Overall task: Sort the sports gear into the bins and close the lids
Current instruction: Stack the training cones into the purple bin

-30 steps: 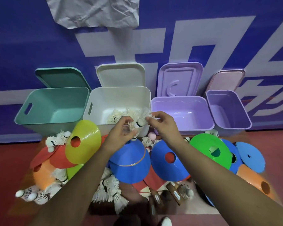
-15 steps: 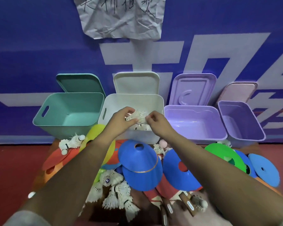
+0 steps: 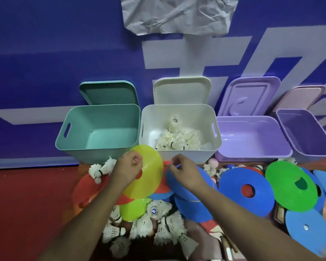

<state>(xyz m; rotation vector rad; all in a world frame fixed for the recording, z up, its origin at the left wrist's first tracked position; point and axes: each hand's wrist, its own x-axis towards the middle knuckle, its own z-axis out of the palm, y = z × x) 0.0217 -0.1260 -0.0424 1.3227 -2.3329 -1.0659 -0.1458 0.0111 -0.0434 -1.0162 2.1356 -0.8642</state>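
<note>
White feathered shuttlecocks (image 3: 179, 141) lie jumbled on their sides in the white bin (image 3: 179, 110). One at the back stands cork-end up. The left hand (image 3: 129, 167) has its grip curled closed on nothing I can see, in front of the tilted yellow cone (image 3: 149, 178). The right hand (image 3: 185, 173) curls above a blue cone (image 3: 194, 204); I can't tell whether its grip holds anything.
</note>
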